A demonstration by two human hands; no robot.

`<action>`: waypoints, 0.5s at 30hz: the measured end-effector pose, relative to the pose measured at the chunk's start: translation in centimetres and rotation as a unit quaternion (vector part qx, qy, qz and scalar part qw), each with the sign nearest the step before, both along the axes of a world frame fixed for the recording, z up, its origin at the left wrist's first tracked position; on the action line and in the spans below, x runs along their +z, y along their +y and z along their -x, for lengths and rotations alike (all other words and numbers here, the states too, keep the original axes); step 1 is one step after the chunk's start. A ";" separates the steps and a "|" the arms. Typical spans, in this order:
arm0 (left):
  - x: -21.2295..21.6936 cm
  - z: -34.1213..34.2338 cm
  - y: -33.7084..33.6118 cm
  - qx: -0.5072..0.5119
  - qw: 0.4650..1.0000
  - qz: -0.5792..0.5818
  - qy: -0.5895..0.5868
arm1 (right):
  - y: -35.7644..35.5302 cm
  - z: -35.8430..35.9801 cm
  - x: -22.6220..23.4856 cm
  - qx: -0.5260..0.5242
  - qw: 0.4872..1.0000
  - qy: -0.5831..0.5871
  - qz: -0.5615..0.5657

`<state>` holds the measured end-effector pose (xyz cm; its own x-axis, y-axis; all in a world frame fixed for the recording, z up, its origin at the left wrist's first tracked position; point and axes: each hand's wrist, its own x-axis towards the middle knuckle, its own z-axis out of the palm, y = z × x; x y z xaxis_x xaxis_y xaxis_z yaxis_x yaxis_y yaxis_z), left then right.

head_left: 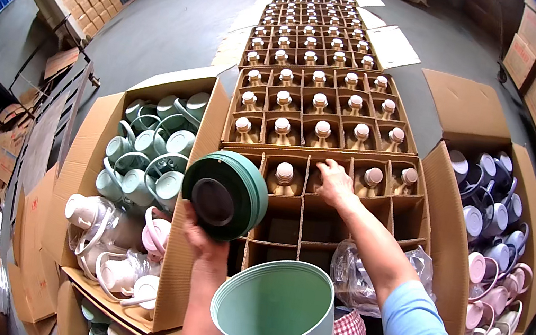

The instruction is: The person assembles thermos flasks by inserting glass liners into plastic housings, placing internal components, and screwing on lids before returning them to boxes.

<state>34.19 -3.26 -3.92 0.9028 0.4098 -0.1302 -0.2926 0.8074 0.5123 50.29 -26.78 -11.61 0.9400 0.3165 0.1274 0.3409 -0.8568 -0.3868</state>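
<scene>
My left hand (199, 232) grips a stack of round green lids (225, 194) with dark undersides, held up on edge over the left side of a divided cardboard carton (276, 228). My right hand (333, 183) reaches into a cell of that carton, fingers down on something there; what it touches is hidden. Neighbouring cells hold brown bottle-shaped flasks with pink caps (285, 172). A pale green cylindrical bucket-like shell (276, 316) sits open-topped close to my body, between my forearms.
A box of green and pink-white jug lids with handles (141, 168) stands at left. Another box with purple and pink ones (496, 232) stands at right. A long row of divided cartons (316, 42) with capped flasks stretches ahead. A plastic bag (359, 280) lies in the carton.
</scene>
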 end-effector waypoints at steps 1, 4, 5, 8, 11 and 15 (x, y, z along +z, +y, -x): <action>-0.5 -0.1 -0.5 0.001 1.000 0.013 0.011 | -0.1 -0.5 -1.1 0.001 0.999 0.047 0.016; -2.7 -0.3 -1.5 -0.019 0.999 -0.002 0.029 | -1.0 -1.5 -2.6 0.044 0.998 -0.032 0.010; -3.4 -0.4 -1.6 -0.046 0.999 0.000 0.008 | -1.0 -1.4 -1.9 0.053 0.997 -0.047 -0.008; -4.0 -0.8 -3.5 -0.128 0.988 0.048 0.071 | -1.9 -0.3 5.9 0.080 0.988 -0.112 -0.074; -6.4 -0.6 -4.2 -0.292 0.956 0.036 0.010 | 0.1 5.4 18.7 0.193 0.935 -0.274 -0.113; -0.5 -1.3 -7.7 -0.310 0.940 0.129 -0.065 | -0.1 15.7 28.2 0.399 0.845 -0.355 -0.031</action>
